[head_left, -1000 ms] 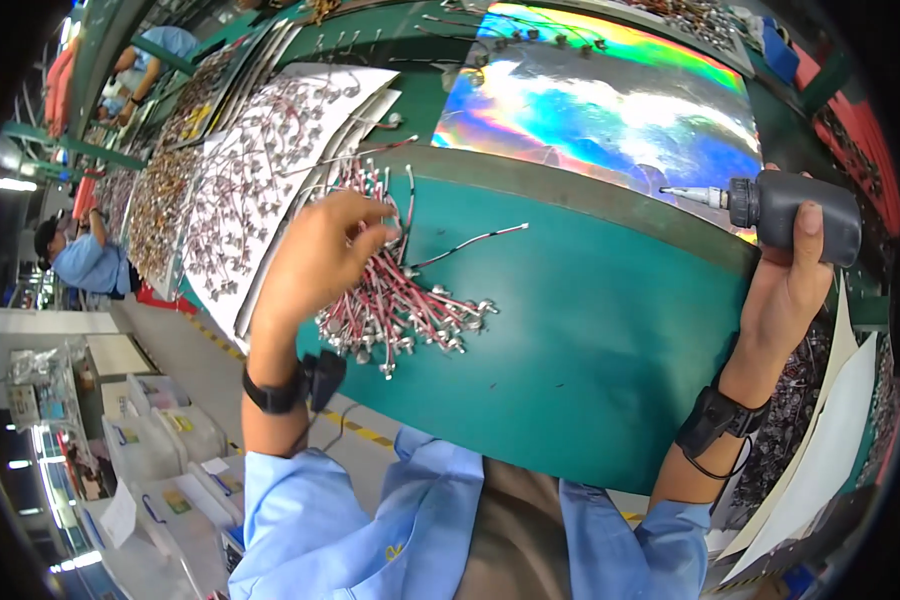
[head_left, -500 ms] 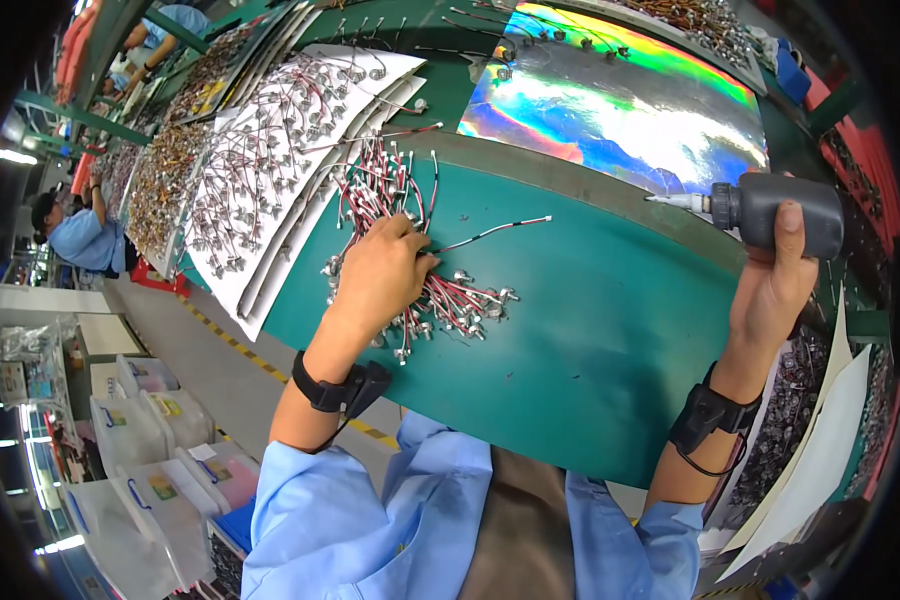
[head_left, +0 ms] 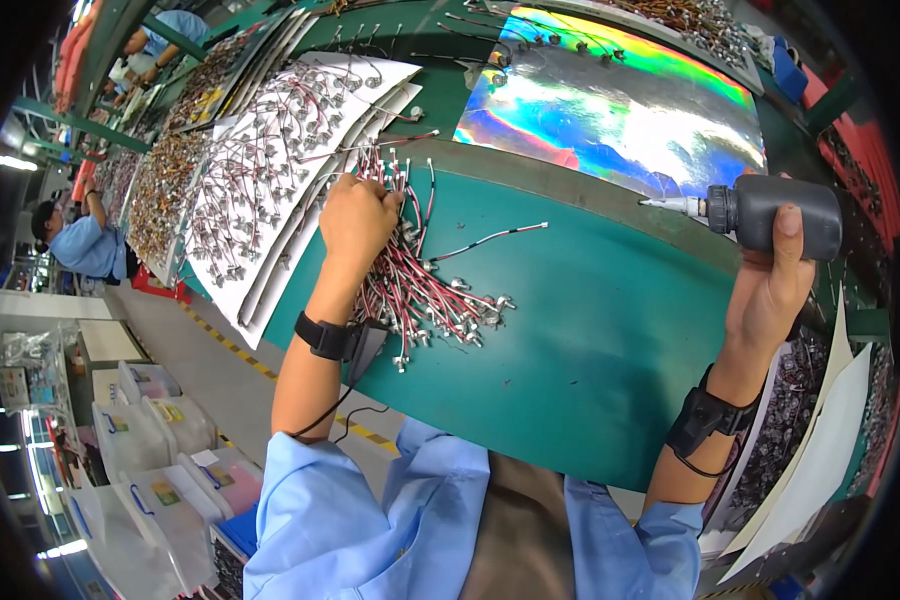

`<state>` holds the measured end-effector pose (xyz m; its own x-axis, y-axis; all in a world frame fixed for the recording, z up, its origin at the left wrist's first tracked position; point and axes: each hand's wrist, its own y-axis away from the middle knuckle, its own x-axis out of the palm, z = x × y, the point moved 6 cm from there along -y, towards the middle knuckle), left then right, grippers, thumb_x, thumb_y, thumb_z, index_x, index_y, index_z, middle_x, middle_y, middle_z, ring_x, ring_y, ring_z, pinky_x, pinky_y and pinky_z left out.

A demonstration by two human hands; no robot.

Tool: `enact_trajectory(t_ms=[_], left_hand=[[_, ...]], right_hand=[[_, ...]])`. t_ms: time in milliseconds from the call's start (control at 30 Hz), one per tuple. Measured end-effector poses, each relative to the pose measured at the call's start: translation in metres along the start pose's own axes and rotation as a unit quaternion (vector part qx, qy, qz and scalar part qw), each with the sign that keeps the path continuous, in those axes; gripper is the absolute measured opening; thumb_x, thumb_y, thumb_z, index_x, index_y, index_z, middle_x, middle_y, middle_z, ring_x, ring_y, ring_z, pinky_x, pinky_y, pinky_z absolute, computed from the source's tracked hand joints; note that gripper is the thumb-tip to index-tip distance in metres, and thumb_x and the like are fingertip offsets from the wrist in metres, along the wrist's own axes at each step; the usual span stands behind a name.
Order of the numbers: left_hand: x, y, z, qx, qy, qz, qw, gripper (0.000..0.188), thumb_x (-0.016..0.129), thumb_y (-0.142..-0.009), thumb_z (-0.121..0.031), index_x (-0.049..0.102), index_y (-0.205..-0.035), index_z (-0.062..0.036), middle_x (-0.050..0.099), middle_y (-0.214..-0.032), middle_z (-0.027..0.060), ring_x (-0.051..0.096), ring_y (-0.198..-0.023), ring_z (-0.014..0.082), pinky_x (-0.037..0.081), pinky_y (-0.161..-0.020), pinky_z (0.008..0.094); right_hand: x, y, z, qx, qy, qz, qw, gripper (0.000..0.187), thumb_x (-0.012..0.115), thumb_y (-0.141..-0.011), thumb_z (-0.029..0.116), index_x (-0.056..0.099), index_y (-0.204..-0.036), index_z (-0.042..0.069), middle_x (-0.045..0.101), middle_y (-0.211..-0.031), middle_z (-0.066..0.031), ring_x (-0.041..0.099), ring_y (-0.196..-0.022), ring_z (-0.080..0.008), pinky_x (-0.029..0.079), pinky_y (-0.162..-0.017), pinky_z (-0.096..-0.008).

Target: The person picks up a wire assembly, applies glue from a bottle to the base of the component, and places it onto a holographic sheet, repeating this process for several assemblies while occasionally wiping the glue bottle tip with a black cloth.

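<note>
A bundle of red, black and white wire leads (head_left: 415, 285) with small round metal parts at their near ends lies on the green work mat (head_left: 560, 340). My left hand (head_left: 360, 220) is at the bundle's upper left part, fingers curled closed on the leads; its fingertips are partly hidden. One single lead (head_left: 490, 240) sticks out to the right of the bundle. In my right hand (head_left: 775, 295) is a dark grey squeeze bottle (head_left: 788, 217), held on its side above the mat's right edge. Its pale nozzle (head_left: 675, 205) points left.
White sheets (head_left: 260, 190) covered with similar leads are stacked at the left. Beyond a grey rail (head_left: 560, 175) lies a shiny rainbow-coloured sheet (head_left: 620, 110) with several leads along its far edge. Clear plastic boxes (head_left: 160, 490) stand lower left. A co-worker (head_left: 82, 240) is at the far left.
My left hand has moved up and left along the bundle, uncovering the middle of the leads. My right hand and the squeeze bottle have barely moved.
</note>
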<state>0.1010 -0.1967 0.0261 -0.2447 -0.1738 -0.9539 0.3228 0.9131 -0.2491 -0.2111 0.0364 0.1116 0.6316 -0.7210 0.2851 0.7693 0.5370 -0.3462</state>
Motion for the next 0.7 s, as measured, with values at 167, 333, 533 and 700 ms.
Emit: enact_trajectory(t_ms=[167,333,533,700], left_hand=[[0.000,-0.004,0.000,-0.003,-0.008,0.008,1.000,0.019,0.064,-0.069,-0.025,0.066,-0.072,-0.0066,0.056,-0.077,0.0133,0.055,-0.077,0.0300,0.045,-0.063,0.0380],[-0.036,-0.007,0.016,-0.053,0.209,0.056,0.975,0.023,0.059,-0.076,-0.025,0.065,-0.083,-0.0036,0.060,-0.078,0.0116,0.058,-0.063,0.0205,0.045,-0.054,0.0305],[-0.062,0.028,-0.066,-0.036,0.598,0.121,0.792,0.024,0.054,-0.082,-0.011,0.055,-0.097,0.0068,0.060,-0.086,0.0136,0.062,-0.068,0.0181,0.050,-0.054,0.0234],[-0.018,0.055,-0.125,-0.062,0.743,0.156,0.648,0.020,0.051,-0.083,-0.005,0.052,-0.100,0.0072,0.059,-0.088,0.0138,0.061,-0.081,0.0231,0.053,-0.063,0.0274]], right_hand=[[0.001,0.001,0.004,-0.001,-0.010,0.017,1.000,0.045,0.057,-0.082,0.024,0.041,-0.112,-0.006,0.051,-0.103,-0.0155,0.053,-0.097,-0.0236,0.043,-0.085,-0.0322],[0.004,0.004,0.009,0.005,-0.010,0.012,1.000,0.046,0.057,-0.082,0.024,0.040,-0.113,-0.006,0.051,-0.102,-0.0155,0.053,-0.099,-0.0257,0.043,-0.085,-0.0329],[0.004,0.007,0.013,0.000,-0.027,0.009,1.000,0.051,0.058,-0.080,0.027,0.038,-0.114,-0.005,0.051,-0.102,-0.0160,0.052,-0.100,-0.0276,0.041,-0.087,-0.0340],[0.010,0.010,0.010,-0.005,-0.021,0.044,0.999,0.058,0.062,-0.077,0.031,0.037,-0.114,-0.005,0.050,-0.104,-0.0161,0.052,-0.098,-0.0284,0.041,-0.088,-0.0351]])
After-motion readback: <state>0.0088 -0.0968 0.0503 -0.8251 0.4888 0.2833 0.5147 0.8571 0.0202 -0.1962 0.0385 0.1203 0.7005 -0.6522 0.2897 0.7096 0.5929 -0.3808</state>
